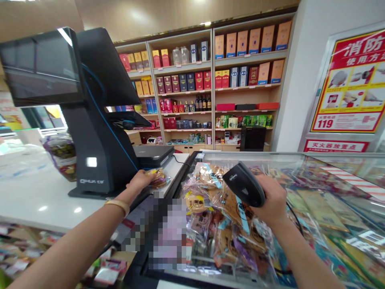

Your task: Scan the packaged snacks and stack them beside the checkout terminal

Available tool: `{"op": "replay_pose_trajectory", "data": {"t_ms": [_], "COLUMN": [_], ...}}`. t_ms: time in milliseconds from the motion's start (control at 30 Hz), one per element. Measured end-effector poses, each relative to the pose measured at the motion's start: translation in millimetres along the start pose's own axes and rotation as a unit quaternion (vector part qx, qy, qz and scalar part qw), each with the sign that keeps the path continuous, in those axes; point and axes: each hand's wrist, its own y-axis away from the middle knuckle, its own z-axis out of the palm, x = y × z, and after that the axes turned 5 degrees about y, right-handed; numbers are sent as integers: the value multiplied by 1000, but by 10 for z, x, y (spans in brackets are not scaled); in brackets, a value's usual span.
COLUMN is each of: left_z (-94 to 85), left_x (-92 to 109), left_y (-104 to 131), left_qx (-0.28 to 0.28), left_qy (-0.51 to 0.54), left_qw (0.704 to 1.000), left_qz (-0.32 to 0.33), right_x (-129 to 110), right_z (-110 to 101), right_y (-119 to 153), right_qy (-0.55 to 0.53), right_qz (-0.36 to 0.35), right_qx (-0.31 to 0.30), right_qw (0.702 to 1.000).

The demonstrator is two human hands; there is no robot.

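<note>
My left hand (140,182), with a bangle on the wrist, reaches to the counter edge and has its fingers closed on a small clear-wrapped snack packet (161,179). Part of the fingers is hidden by the wrapper. In my right hand (273,197) is a black handheld barcode scanner (244,185), gripped by its handle, its head tilted up and left. Below it, a heap of bagged snacks (207,176) in clear wrap with blue and yellow labels lies on the glass case. The scanner's cable (296,218) trails behind my right wrist.
A black point-of-sale terminal (99,152) stands on the white counter (39,200) at left, a flat black device (153,154) beside it. The glass-topped case (282,158) extends right. Shelves of boxed goods (186,82) line the back wall. A fire-safety poster (351,80) hangs at right.
</note>
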Motion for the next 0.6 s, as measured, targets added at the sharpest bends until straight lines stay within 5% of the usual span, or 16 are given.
{"op": "replay_pose_trajectory", "data": {"t_ms": [167, 333, 600], "left_z": [-67, -184, -418], "left_x": [118, 378, 1007], "left_y": [243, 587, 1554], "left_qx": [71, 116, 28], "left_qy": [9, 153, 369], "left_qw": [997, 975, 890], "left_qz": [38, 114, 267], "right_x": [-16, -26, -180], "right_z": [-1, 0, -53], "right_y": [-18, -22, -92], "right_qy": [1, -10, -50], "right_qz": [-7, -10, -27], "right_qx": [-3, -13, -25], "right_qw": [1000, 1000, 998]}}
